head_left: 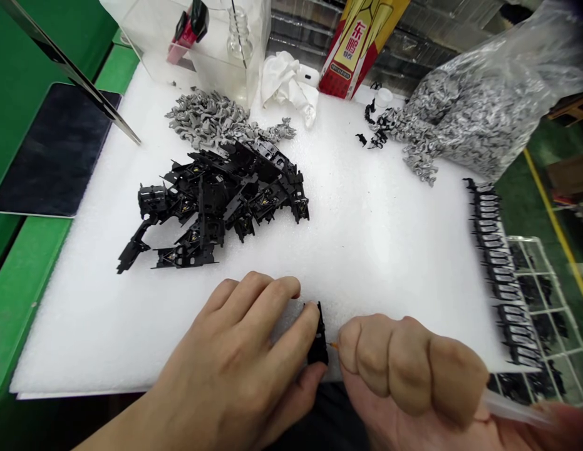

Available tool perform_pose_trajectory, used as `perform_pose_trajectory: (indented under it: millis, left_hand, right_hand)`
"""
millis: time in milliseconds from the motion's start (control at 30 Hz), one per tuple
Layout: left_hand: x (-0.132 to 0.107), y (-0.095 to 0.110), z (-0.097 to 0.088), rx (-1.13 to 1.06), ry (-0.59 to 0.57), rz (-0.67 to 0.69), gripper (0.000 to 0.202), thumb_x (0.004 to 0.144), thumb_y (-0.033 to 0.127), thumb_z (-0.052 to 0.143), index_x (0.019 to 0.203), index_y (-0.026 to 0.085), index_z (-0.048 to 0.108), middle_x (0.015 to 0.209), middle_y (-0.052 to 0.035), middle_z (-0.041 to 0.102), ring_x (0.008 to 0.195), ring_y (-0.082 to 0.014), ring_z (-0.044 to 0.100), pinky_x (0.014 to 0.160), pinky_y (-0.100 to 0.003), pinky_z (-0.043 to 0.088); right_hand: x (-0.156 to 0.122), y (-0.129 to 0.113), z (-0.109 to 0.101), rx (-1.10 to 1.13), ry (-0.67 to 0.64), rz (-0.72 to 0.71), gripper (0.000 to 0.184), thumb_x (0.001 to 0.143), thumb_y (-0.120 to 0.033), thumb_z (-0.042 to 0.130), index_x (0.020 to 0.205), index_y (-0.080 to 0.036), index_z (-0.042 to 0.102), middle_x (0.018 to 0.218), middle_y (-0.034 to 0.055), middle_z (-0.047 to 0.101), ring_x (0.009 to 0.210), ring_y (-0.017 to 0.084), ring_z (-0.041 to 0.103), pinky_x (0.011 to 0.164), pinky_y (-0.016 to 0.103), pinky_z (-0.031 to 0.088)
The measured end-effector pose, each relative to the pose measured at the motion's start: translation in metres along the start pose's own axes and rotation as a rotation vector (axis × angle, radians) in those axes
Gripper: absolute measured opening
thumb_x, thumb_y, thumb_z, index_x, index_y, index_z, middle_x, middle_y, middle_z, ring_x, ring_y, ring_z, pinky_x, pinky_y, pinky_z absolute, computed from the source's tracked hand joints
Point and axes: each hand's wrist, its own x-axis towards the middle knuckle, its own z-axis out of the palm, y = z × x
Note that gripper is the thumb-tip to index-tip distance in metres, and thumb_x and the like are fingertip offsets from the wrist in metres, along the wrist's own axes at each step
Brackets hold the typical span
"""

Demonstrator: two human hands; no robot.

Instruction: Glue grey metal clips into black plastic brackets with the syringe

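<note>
Near the front edge of the white foam sheet (376, 238), my left hand (244, 351) grips a small black plastic part (320, 341) between thumb and index finger. My right hand (404, 369) is closed around a slim tool with a whitish translucent shaft (516, 408), which sticks out behind the fist. Its thin orange tip (334, 345) points left at the black part; whether they touch I cannot tell. Beyond my left hand lies a heap of similar black plastic parts (211, 200), with a pile of small grey pieces (206, 119) behind it.
A row of black parts (502, 275) lines the right edge, beside a white wire rack (549, 310). A plastic bag of grey pieces (479, 119) stands back right. Behind are a clear box (150, 44), crumpled tissue (284, 81) and a red-yellow carton (357, 50). A tablet (47, 153) lies left.
</note>
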Motion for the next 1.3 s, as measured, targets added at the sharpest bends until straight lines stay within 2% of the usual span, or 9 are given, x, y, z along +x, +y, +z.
perform_pose_trajectory:
  millis: [200, 300, 367, 467, 567, 667, 833, 1067, 1300]
  left_hand:
    - [0.001, 0.000, -0.001, 0.000, -0.014, -0.007, 0.026, 0.098, 0.030, 0.065, 0.119, 0.015, 0.070, 0.115, -0.0146, 0.066, 0.093, -0.0313, 0.058, 0.071, -0.048, 0.051]
    - [0.002, 0.001, -0.001, -0.006, -0.009, -0.014, 0.025, 0.098, 0.029, 0.065, 0.118, 0.015, 0.070, 0.113, -0.0140, 0.066, 0.092, -0.0307, 0.057, 0.070, -0.047, 0.050]
    - [0.001, 0.001, -0.002, -0.007, -0.007, -0.017, 0.027, 0.098, 0.030, 0.066, 0.118, 0.014, 0.071, 0.113, -0.0137, 0.066, 0.092, -0.0305, 0.057, 0.070, -0.047, 0.049]
    - [0.000, 0.001, -0.001, -0.009, 0.002, -0.007, 0.029, 0.097, 0.031, 0.067, 0.120, 0.014, 0.071, 0.115, -0.0138, 0.066, 0.093, -0.0307, 0.057, 0.070, -0.048, 0.049]
    - [0.000, 0.001, 0.000, 0.003, 0.011, -0.002, 0.028, 0.098, 0.030, 0.067, 0.118, 0.012, 0.072, 0.115, -0.0143, 0.067, 0.094, -0.0310, 0.058, 0.071, -0.048, 0.049]
    - [0.000, 0.002, 0.001, 0.008, 0.023, 0.002, 0.030, 0.097, 0.032, 0.067, 0.118, 0.011, 0.073, 0.113, -0.0145, 0.068, 0.093, -0.0309, 0.059, 0.071, -0.047, 0.049]
    - [0.000, 0.002, 0.001, 0.007, 0.042, 0.001, 0.034, 0.096, 0.034, 0.070, 0.119, 0.010, 0.073, 0.115, -0.0158, 0.068, 0.094, -0.0313, 0.060, 0.071, -0.047, 0.050]
    - [-0.001, 0.000, 0.002, 0.011, 0.029, 0.005, 0.036, 0.094, 0.034, 0.072, 0.121, 0.010, 0.073, 0.117, -0.0163, 0.068, 0.096, -0.0318, 0.060, 0.072, -0.048, 0.050]
    - [0.000, 0.001, 0.002, 0.008, 0.031, 0.002, 0.034, 0.095, 0.034, 0.072, 0.120, 0.010, 0.073, 0.116, -0.0162, 0.068, 0.096, -0.0323, 0.060, 0.072, -0.048, 0.050]
  right_hand:
    - [0.005, -0.001, 0.007, -0.078, -0.054, -0.040, 0.066, 0.110, -0.064, 0.008, 0.064, -0.022, 0.030, 0.058, -0.0017, 0.034, 0.063, 0.018, 0.048, 0.062, 0.042, 0.044]
    - [0.010, 0.001, 0.018, -0.158, 0.013, -0.082, 0.065, 0.110, -0.065, 0.018, 0.062, -0.022, 0.026, 0.054, -0.0037, 0.025, 0.056, 0.015, 0.039, 0.055, 0.038, 0.040]
    - [0.011, 0.002, 0.025, -0.252, 0.051, -0.070, 0.066, 0.109, -0.068, 0.025, 0.061, -0.022, 0.027, 0.054, -0.0038, 0.028, 0.055, 0.015, 0.039, 0.056, 0.037, 0.041]
    - [0.011, 0.002, 0.031, -0.386, 0.013, -0.041, 0.067, 0.107, -0.069, 0.033, 0.060, -0.022, 0.031, 0.055, -0.0033, 0.036, 0.056, 0.015, 0.042, 0.059, 0.038, 0.044]
    - [0.011, 0.004, 0.026, -0.315, 0.039, -0.126, 0.061, 0.109, -0.055, 0.046, 0.061, -0.022, 0.028, 0.053, -0.0053, 0.033, 0.053, 0.014, 0.039, 0.054, 0.035, 0.043]
    - [0.014, 0.007, 0.018, -0.162, -0.022, -0.216, 0.058, 0.108, -0.041, 0.053, 0.062, -0.024, 0.022, 0.050, -0.0074, 0.024, 0.048, 0.012, 0.034, 0.050, 0.033, 0.039]
    - [0.020, 0.013, 0.016, -0.067, -0.048, -0.251, 0.059, 0.112, -0.048, 0.031, 0.059, -0.025, 0.020, 0.051, -0.0059, 0.027, 0.047, 0.011, 0.029, 0.046, 0.032, 0.036]
    - [0.019, 0.014, 0.020, -0.108, -0.037, -0.275, 0.063, 0.112, -0.058, 0.021, 0.059, -0.025, 0.020, 0.048, -0.0056, 0.024, 0.044, 0.012, 0.027, 0.042, 0.033, 0.034]
    - [0.018, 0.013, 0.019, -0.144, -0.008, -0.243, 0.064, 0.110, -0.057, 0.038, 0.059, -0.024, 0.021, 0.049, -0.0063, 0.022, 0.047, 0.012, 0.030, 0.048, 0.033, 0.038]
